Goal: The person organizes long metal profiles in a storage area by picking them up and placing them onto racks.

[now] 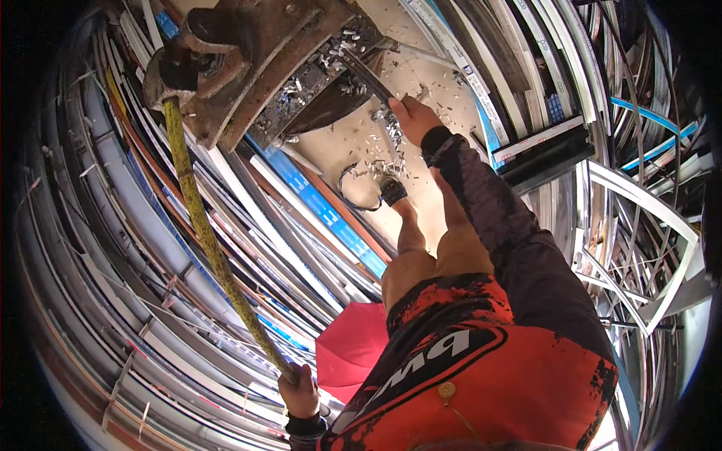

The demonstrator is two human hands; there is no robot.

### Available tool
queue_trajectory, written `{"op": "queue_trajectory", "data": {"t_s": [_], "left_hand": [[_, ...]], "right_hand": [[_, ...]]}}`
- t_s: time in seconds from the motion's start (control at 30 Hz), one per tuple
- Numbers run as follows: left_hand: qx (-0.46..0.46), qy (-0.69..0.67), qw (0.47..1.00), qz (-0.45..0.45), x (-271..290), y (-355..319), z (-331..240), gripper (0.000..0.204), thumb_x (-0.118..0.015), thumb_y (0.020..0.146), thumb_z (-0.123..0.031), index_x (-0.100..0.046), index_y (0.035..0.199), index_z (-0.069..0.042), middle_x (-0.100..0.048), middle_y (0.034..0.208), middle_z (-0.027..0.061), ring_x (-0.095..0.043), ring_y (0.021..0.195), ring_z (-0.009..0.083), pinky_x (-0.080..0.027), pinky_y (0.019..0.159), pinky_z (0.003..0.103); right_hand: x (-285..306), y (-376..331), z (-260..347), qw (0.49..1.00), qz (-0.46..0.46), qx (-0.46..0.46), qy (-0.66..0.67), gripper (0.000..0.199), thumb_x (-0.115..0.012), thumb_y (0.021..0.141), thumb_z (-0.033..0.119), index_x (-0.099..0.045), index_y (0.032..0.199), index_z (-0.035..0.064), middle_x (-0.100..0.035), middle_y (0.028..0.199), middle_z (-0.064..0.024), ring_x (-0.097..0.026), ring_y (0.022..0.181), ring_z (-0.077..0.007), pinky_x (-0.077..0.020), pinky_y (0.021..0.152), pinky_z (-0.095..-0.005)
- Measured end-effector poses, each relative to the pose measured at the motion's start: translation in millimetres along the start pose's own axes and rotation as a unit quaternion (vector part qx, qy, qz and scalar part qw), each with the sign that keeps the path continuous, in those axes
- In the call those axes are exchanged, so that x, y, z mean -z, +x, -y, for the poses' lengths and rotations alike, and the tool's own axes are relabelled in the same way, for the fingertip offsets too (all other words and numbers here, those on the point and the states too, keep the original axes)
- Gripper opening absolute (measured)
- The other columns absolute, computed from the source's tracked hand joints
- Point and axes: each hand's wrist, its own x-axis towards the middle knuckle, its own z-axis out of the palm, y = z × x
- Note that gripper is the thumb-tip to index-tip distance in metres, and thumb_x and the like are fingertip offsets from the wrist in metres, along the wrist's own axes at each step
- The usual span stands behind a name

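My left hand (301,394) is wrapped round the lower end of a long, worn yellow lever (203,218). The lever's upper end meets a rusty socket on a heavy, rusty metal machine (263,45), which looks like a lever shear. My right hand (416,120) grips a dark metal strip (366,74) with its fingers closed. The strip's far end reaches the machine's bed, where many small cut metal pieces (304,84) lie. What the machine's jaws hold, if anything, is hidden.
Small metal offcuts (387,143) are strewn over the pale floor (323,150) round my feet. Long metal profiles (173,248) lie stacked on the left, with more profiles (519,68) at the upper right. A red object (350,349) stands by my left side. Bent white frames (647,195) stick out on the right.
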Motion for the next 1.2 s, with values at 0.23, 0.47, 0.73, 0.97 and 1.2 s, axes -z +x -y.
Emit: {"op": "queue_trajectory", "data": {"t_s": [0.23, 0.47, 0.73, 0.97, 1.2], "left_hand": [[-0.145, 0.126, 0.981, 0.025, 6.2, 3.7, 14.7, 0.025, -0.061, 0.091, -0.013, -0.043, 0.074, -0.011, -0.038, 0.047, -0.0020, -0.037, 0.034, 0.0090, -0.031, 0.033, 0.026], [0.054, -0.089, 0.993, 0.062, -5.5, -4.5, -31.6, 0.026, -0.059, 0.092, -0.011, -0.042, 0.073, -0.011, -0.039, 0.047, -0.0022, -0.036, 0.033, 0.0085, -0.030, 0.033, 0.026], [-0.034, 0.023, 0.997, 0.068, -0.8, -1.8, -24.2, 0.028, -0.061, 0.092, -0.012, -0.046, 0.069, -0.008, -0.042, 0.049, -0.0005, -0.042, 0.041, 0.0080, -0.031, 0.040, 0.028], [0.034, -0.057, 0.995, 0.069, -0.8, -2.9, -20.1, 0.031, -0.062, 0.091, -0.012, -0.047, 0.064, -0.006, -0.045, 0.052, 0.0000, -0.041, 0.047, 0.0097, -0.031, 0.046, 0.031], [-0.087, 0.020, 0.992, 0.087, -46.0, 38.4, -0.3, 0.028, -0.062, 0.091, -0.009, -0.044, 0.069, -0.008, -0.038, 0.052, -0.0036, -0.039, 0.048, 0.0073, -0.029, 0.043, 0.028]], "right_hand": [[-48.2, 13.3, 26.7, 0.999, 0.025, 0.028, -0.033, 0.068, -0.039, 0.094, 0.062, -0.057, 0.100, -0.0032, -0.064, 0.091, -0.0287, -0.063, 0.089, -0.0444, -0.0486, 0.079, -0.0484], [-72.4, 16.0, 29.2, 0.997, 0.079, 0.020, -0.020, 0.073, -0.034, 0.094, 0.064, -0.058, 0.107, -0.0042, -0.065, 0.099, -0.0297, -0.062, 0.098, -0.0444, -0.0482, 0.085, -0.0505], [-90.9, 25.2, 30.0, 0.998, 0.032, 0.056, -0.005, 0.080, -0.029, 0.093, 0.067, -0.059, 0.108, -0.0063, -0.064, 0.097, -0.0314, -0.062, 0.096, -0.0456, -0.0484, 0.085, -0.0509], [-105.3, 48.4, 73.3, 0.997, 0.014, 0.042, -0.055, 0.088, -0.022, 0.093, 0.069, -0.068, 0.088, -0.0058, -0.063, 0.090, -0.0338, -0.061, 0.094, -0.0466, -0.0489, 0.082, -0.0524], [-113.4, 58.3, 58.5, 0.996, -0.017, 0.005, -0.086, 0.089, -0.020, 0.092, 0.070, -0.066, 0.101, -0.0064, -0.063, 0.096, -0.0335, -0.060, 0.098, -0.0474, -0.0476, 0.087, -0.0519]]}}
